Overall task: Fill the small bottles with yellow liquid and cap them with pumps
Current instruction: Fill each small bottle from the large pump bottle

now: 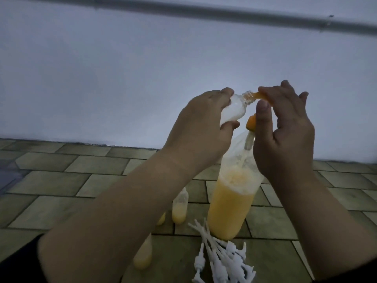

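Note:
My left hand [202, 125] grips a small clear bottle [92, 111], which looks empty. It is held up and tilted, with its threaded mouth pointing right. My right hand [285, 135] pinches an orange tube [263, 96] whose tip sits at that mouth. Below both hands stands a large clear bottle [230, 207], about half full of yellow liquid, with an orange fitting [251, 123] at its neck. A small bottle [179, 207] partly filled with yellow liquid stands on the floor, with two more [142, 256] partly hidden by my left forearm.
A pile of several white pump tops [222, 260] lies on the tiled floor [61, 180] in front of the large bottle. A pale wall [142, 68] rises just behind, with a grey pipe [224, 12] running across its top.

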`<action>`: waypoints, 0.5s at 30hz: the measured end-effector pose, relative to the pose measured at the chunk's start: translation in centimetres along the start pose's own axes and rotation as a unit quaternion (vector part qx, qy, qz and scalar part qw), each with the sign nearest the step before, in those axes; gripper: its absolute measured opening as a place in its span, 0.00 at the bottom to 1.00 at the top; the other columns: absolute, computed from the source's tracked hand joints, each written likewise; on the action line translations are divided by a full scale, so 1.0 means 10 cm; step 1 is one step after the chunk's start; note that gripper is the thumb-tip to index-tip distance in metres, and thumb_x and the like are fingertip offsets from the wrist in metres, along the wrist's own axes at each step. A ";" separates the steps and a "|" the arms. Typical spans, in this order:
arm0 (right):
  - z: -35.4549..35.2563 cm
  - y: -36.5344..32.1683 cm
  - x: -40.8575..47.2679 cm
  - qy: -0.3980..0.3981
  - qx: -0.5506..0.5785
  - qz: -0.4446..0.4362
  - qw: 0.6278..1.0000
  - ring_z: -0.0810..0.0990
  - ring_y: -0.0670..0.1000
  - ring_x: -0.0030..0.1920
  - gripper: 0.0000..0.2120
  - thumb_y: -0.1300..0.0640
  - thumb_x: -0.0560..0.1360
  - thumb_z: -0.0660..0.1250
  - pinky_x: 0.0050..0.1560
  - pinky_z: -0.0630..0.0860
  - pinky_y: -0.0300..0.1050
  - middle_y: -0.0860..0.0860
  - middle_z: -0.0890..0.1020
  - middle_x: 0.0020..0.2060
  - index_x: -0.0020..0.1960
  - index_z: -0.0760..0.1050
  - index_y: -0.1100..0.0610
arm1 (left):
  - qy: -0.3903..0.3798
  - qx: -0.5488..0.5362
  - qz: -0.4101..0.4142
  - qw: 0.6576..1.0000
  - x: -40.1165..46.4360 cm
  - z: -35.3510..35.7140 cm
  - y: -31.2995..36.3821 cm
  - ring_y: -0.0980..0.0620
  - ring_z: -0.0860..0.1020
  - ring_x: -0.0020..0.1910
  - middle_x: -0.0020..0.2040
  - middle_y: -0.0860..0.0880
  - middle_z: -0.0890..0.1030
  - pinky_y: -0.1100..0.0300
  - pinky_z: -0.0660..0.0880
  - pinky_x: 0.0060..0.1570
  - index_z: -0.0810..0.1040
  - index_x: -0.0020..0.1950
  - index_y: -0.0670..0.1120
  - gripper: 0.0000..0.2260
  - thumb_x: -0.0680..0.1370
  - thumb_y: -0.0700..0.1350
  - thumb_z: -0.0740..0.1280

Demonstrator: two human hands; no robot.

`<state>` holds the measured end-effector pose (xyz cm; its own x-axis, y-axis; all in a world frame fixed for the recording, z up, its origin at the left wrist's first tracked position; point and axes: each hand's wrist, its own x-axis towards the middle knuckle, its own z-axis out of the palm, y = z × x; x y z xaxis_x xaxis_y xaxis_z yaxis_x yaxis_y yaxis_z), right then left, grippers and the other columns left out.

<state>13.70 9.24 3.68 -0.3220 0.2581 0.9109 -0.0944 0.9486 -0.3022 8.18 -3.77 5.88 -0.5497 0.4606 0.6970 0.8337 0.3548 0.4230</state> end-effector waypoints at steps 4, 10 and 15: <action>0.09 0.04 -0.13 0.004 0.013 0.013 1.000 0.71 0.52 0.66 0.18 0.52 0.81 0.52 0.74 0.48 0.42 0.54 0.77 0.58 0.61 0.74 0.60 | -0.010 -0.020 -0.012 1.000 -0.07 0.09 -0.04 0.52 0.74 0.60 0.65 0.50 0.75 0.58 0.73 0.60 0.69 0.70 0.47 0.23 0.76 0.46 0.68; 0.02 -0.01 -0.07 -0.012 -0.014 -0.004 1.000 0.69 0.53 0.68 0.22 0.50 0.81 0.49 0.74 0.48 0.42 0.56 0.77 0.60 0.63 0.73 0.61 | -0.013 -0.024 -0.019 0.999 -0.03 0.04 -0.03 0.53 0.73 0.60 0.65 0.51 0.75 0.60 0.71 0.60 0.69 0.70 0.48 0.23 0.76 0.46 0.68; 0.07 -0.01 -0.06 0.008 -0.008 0.005 1.000 0.68 0.54 0.69 0.21 0.50 0.81 0.50 0.74 0.49 0.44 0.54 0.76 0.61 0.63 0.73 0.60 | -0.004 -0.026 -0.011 1.000 -0.02 0.06 -0.02 0.52 0.73 0.61 0.65 0.51 0.75 0.58 0.72 0.61 0.68 0.70 0.48 0.23 0.76 0.46 0.68</action>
<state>13.28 8.85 2.97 -0.3078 0.2706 0.9122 -0.0752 0.9488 -0.3068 8.07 -3.45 5.34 -0.5689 0.4599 0.6818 0.8224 0.3234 0.4680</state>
